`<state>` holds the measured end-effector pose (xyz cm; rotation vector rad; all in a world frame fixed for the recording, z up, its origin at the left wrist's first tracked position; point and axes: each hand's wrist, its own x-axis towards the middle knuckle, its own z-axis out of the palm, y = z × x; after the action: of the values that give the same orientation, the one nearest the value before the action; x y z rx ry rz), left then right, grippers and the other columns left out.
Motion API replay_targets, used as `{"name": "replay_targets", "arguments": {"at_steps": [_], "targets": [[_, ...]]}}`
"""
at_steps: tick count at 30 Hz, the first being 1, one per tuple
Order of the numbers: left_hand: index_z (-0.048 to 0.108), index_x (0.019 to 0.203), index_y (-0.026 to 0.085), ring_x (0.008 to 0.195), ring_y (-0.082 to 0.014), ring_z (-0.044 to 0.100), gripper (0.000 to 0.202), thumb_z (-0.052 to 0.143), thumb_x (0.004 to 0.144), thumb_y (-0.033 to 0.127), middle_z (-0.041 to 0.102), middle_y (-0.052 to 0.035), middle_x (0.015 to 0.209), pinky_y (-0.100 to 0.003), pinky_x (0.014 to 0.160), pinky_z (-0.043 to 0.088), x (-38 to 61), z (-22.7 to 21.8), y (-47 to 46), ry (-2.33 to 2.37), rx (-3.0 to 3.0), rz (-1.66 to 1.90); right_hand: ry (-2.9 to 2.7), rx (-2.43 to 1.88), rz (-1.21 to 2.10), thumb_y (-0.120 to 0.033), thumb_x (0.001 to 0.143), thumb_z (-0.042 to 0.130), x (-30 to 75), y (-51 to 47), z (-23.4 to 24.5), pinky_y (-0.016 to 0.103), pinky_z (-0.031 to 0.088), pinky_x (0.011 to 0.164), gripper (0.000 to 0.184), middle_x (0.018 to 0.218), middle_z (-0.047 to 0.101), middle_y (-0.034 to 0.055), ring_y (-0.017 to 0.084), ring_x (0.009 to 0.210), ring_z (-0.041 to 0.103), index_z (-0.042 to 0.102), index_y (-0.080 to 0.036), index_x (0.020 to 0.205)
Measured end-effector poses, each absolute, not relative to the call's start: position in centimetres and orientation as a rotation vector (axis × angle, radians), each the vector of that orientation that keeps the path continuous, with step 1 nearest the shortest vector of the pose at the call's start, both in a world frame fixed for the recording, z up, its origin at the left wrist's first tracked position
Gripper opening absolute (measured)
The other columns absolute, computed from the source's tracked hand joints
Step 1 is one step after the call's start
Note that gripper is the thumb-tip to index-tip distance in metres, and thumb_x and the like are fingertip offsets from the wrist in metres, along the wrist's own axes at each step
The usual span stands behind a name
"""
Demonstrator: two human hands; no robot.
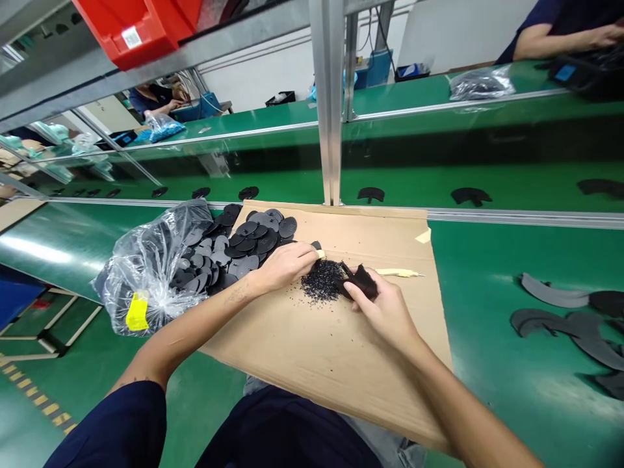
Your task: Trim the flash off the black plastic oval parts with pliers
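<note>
On a cardboard sheet, my left hand is closed at the far left edge of a heap of tiny black bits. A yellow wrap covers one of its fingertips, and a small dark edge shows beside them; what they pinch is too small to make out. My right hand grips a black plastic part, tilted up at the heap's right side. Behind that hand lies a thin tool with a yellow handle, its metal tip pointing right. Black oval discs are piled beyond my left forearm.
A clear plastic bag of discs sits at the left. Curved black parts lie on the green table at the right. More black parts rest on the strip behind the metal post. A red bin hangs overhead. Other people work across.
</note>
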<state>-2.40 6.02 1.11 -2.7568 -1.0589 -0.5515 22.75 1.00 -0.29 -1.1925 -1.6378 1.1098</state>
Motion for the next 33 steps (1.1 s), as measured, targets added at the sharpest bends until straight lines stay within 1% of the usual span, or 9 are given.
{"name": "replay_targets", "arguments": {"at_steps": [4, 9, 11, 14, 18, 20, 23, 28, 33], "targets": [[0.066, 0.112, 0.019, 0.081, -0.0138, 0.064, 0.024, 0.044, 0.101, 0.02, 0.069, -0.007, 0.096, -0.025, 0.07, 0.051, -1.4, 0.5, 6.1, -1.109, -2.762, -0.798, -1.629, -1.192, 1.082, -0.047, 0.091, 0.061, 22.7, 0.9, -0.5, 0.033, 0.054, 0.057, 0.036, 0.083, 0.071, 0.0059, 0.019, 0.059, 0.063, 0.067, -0.019, 0.111], [0.068, 0.096, 0.017, 0.084, -0.0148, 0.067, 0.012, 0.057, 0.094, 0.017, 0.071, -0.0062, 0.092, -0.027, 0.076, 0.054, 0.1, 0.8, 5.3, -1.287, -2.73, -1.419, -1.442, -1.16, 1.28, -0.052, 0.086, 0.067, 22.6, 1.1, -0.3, 0.032, 0.055, 0.054, 0.042, 0.094, 0.072, 0.0064, 0.016, 0.058, 0.062, 0.065, -0.019, 0.111], [0.069, 0.092, 0.017, 0.082, -0.0138, 0.066, 0.01, 0.059, 0.091, 0.015, 0.071, -0.0048, 0.089, -0.026, 0.074, 0.054, 0.7, 1.0, 4.6, -1.334, -2.717, -1.64, -1.341, -1.124, 1.404, -0.059, 0.083, 0.07, 22.6, 1.3, 0.1, 0.03, 0.053, 0.052, 0.047, 0.088, 0.07, 0.0044, 0.014, 0.054, 0.059, 0.063, -0.019, 0.107], [0.07, 0.09, 0.017, 0.077, -0.0118, 0.065, 0.005, 0.065, 0.09, 0.016, 0.071, -0.0036, 0.086, -0.024, 0.071, 0.053, 1.2, 0.9, 3.7, -1.348, -2.724, -1.912, -1.273, -1.075, 1.55, -0.066, 0.081, 0.07, 22.8, 1.4, 0.7, 0.028, 0.049, 0.051, 0.051, 0.066, 0.062, -0.0026, 0.012, 0.046, 0.054, 0.058, -0.019, 0.098], [0.071, 0.089, 0.017, 0.077, -0.013, 0.065, 0.009, 0.073, 0.088, 0.026, 0.072, -0.0056, 0.088, -0.025, 0.07, 0.053, 1.2, 0.5, 3.0, -1.408, -2.674, -2.157, -1.268, -1.072, 1.597, -0.065, 0.084, 0.067, 23.2, 1.3, 1.5, 0.028, 0.047, 0.053, 0.047, 0.059, 0.058, -0.0045, 0.012, 0.048, 0.054, 0.054, -0.021, 0.091], [0.071, 0.089, 0.018, 0.08, -0.0147, 0.066, 0.01, 0.073, 0.089, 0.028, 0.073, -0.0064, 0.088, -0.027, 0.073, 0.055, 1.0, 0.5, 2.9, -1.405, -2.733, -2.149, -1.292, -1.058, 1.647, -0.065, 0.084, 0.068, 23.2, 1.2, 1.8, 0.027, 0.045, 0.052, 0.047, 0.057, 0.057, -0.0046, 0.012, 0.048, 0.053, 0.055, -0.021, 0.089], [0.073, 0.088, 0.018, 0.082, -0.0163, 0.067, 0.011, 0.071, 0.091, 0.028, 0.073, -0.0068, 0.085, -0.03, 0.075, 0.055, 0.7, 0.7, 2.8, -1.362, -2.895, -1.99, -1.324, -1.039, 1.753, -0.069, 0.08, 0.069, 23.1, 1.0, 2.0, 0.026, 0.042, 0.047, 0.05, 0.057, 0.057, -0.0045, 0.011, 0.046, 0.05, 0.056, -0.021, 0.082], [0.074, 0.089, 0.018, 0.084, -0.0175, 0.069, 0.013, 0.065, 0.094, 0.025, 0.075, -0.0079, 0.086, -0.032, 0.077, 0.056, 0.1, 0.6, 2.4, -1.296, -3.056, -1.801, -1.37, -1.105, 1.737, -0.067, 0.08, 0.071, 22.8, 0.8, 1.8, 0.023, 0.037, 0.042, 0.05, 0.056, 0.054, -0.0051, 0.008, 0.044, 0.046, 0.055, -0.02, 0.075], [0.075, 0.095, 0.019, 0.085, -0.0165, 0.072, 0.012, 0.063, 0.094, 0.02, 0.077, -0.0071, 0.09, -0.029, 0.078, 0.058, 0.1, 0.5, 1.9, -1.263, -3.089, -1.75, -1.411, -1.158, 1.717, -0.063, 0.083, 0.07, 23.0, 0.7, 1.1, 0.022, 0.039, 0.04, 0.047, 0.062, 0.054, -0.004, 0.008, 0.046, 0.047, 0.056, -0.019, 0.075]]}}
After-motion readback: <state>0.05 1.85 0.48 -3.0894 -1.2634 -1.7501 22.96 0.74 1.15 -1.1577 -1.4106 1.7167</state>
